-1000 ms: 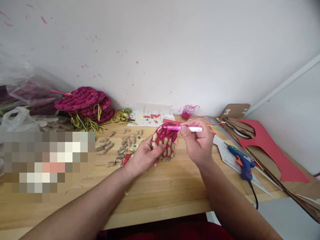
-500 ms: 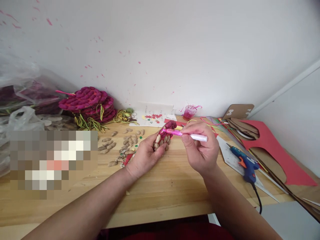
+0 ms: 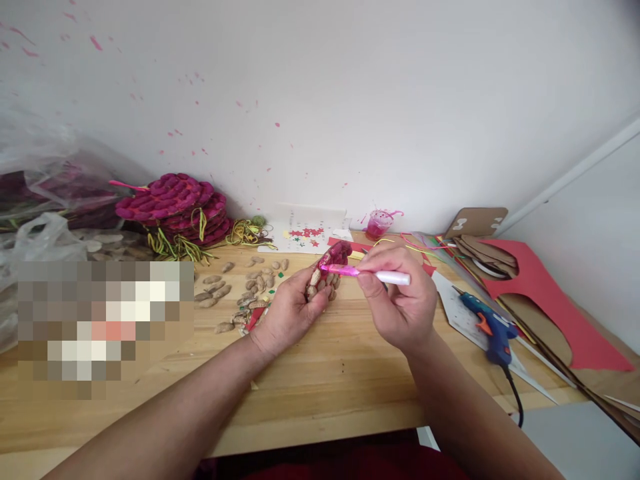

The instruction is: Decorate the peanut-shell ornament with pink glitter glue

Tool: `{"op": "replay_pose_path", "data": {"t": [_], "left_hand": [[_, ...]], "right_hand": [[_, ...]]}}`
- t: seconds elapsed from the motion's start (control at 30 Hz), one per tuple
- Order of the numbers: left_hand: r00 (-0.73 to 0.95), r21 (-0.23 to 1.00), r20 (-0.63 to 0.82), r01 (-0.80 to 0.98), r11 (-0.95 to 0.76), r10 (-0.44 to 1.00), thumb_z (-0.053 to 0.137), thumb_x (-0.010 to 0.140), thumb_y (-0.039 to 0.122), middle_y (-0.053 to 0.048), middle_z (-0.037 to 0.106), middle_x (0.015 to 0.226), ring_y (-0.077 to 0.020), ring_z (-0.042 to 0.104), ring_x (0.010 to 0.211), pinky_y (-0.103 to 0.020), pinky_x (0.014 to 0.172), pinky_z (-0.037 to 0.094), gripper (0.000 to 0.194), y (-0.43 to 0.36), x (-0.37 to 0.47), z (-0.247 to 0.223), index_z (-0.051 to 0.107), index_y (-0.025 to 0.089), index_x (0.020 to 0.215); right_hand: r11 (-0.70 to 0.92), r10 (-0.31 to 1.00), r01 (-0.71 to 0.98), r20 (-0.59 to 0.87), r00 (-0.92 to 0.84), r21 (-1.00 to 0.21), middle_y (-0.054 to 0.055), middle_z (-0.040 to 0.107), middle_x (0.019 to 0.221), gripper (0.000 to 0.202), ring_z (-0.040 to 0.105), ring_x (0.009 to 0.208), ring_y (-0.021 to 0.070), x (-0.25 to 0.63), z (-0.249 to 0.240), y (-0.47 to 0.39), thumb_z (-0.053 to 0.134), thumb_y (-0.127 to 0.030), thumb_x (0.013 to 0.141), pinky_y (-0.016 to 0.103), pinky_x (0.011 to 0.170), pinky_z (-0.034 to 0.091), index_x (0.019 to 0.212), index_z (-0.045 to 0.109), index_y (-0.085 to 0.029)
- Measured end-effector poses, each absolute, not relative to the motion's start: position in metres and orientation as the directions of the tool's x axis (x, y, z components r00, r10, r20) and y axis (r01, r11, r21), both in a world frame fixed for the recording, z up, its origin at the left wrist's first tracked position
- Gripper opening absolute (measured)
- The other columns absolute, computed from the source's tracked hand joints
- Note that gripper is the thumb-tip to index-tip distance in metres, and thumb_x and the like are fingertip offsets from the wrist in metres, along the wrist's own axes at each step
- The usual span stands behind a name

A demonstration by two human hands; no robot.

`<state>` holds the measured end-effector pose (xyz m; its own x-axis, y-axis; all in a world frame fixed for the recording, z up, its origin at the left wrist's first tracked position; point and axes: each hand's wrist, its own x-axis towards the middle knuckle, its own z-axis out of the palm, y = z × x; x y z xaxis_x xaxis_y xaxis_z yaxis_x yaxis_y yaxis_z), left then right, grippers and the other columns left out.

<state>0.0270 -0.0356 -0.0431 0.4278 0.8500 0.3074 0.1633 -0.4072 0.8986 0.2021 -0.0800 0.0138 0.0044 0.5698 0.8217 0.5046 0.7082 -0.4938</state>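
Note:
My left hand (image 3: 295,303) is wrapped round a peanut-covered piece (image 3: 336,257), tilted up above the table. Its upper part is painted dark magenta, while the peanuts lower down are bare tan. Between the fingers of my right hand (image 3: 400,293) is a brush (image 3: 393,277) with a white handle and a pink-stained front. The brush tip touches the piece near the border of painted and bare peanuts. Loose peanuts (image 3: 257,283) lie on the table left of my left hand.
Magenta peanut discs (image 3: 175,200) are stacked at the back left beside plastic bags (image 3: 45,247). A cup of pink liquid (image 3: 377,225) stands by the wall. At right lie a blue glue gun (image 3: 493,330), red paper (image 3: 565,320) and cardboard (image 3: 477,223). A blurred patch covers the left.
The brush and my right hand have shifted slightly left and down, moving the tip lower on the piece. My left hand has barely moved.

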Motion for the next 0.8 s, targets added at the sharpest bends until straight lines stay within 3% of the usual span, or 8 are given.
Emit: {"op": "replay_pose_path", "data": {"t": [0.17, 0.33, 0.5, 0.8], "left_hand": [[0.436, 0.906, 0.302, 0.147, -0.398, 0.848, 0.059, 0.092, 0.029, 0.001, 0.062, 0.079, -0.0145, 0.052, 0.071, -0.024, 0.068, 0.044, 0.013, -0.0357, 0.0268, -0.0430, 0.065, 0.018, 0.095], [0.461, 0.916, 0.287, 0.124, -0.381, 0.840, 0.058, 0.094, 0.028, 0.001, 0.062, 0.079, -0.0145, 0.053, 0.071, -0.025, 0.069, 0.044, 0.012, -0.0357, 0.0267, -0.0435, 0.063, 0.018, 0.096], [0.448, 0.917, 0.288, 0.126, -0.379, 0.847, 0.059, 0.092, 0.028, 0.000, 0.063, 0.082, -0.0155, 0.055, 0.074, -0.025, 0.073, 0.046, 0.012, -0.0349, 0.0270, -0.0448, 0.064, 0.018, 0.098], [0.455, 0.930, 0.262, 0.116, -0.348, 0.851, 0.059, 0.093, 0.030, 0.000, 0.065, 0.082, -0.0157, 0.056, 0.073, -0.026, 0.073, 0.046, 0.013, -0.0351, 0.0271, -0.0462, 0.064, 0.019, 0.098]], "right_hand": [[0.674, 0.574, 0.516, 0.814, 0.084, -0.529, 0.003, 0.068, 0.086, 0.005, 0.063, 0.081, 0.0195, 0.2039, 0.0128, -0.0783, 0.065, -0.020, 0.094, 0.038, 0.073, 0.050, 0.096, 0.066, -0.025], [0.708, 0.583, 0.471, 0.812, 0.031, -0.527, 0.003, 0.067, 0.085, 0.007, 0.062, 0.080, 0.0184, 0.2046, 0.0124, -0.0773, 0.065, -0.017, 0.093, 0.038, 0.075, 0.050, 0.096, 0.066, -0.024], [0.693, 0.573, 0.482, 0.815, 0.084, -0.537, 0.003, 0.067, 0.086, 0.006, 0.063, 0.081, 0.0186, 0.2061, 0.0129, -0.0766, 0.064, -0.019, 0.094, 0.037, 0.074, 0.051, 0.096, 0.065, -0.024], [0.711, 0.546, 0.514, 0.838, 0.026, -0.479, 0.003, 0.067, 0.085, 0.009, 0.062, 0.083, 0.0209, 0.2059, 0.0129, -0.0775, 0.065, -0.017, 0.092, 0.041, 0.076, 0.051, 0.096, 0.065, -0.025]]}}
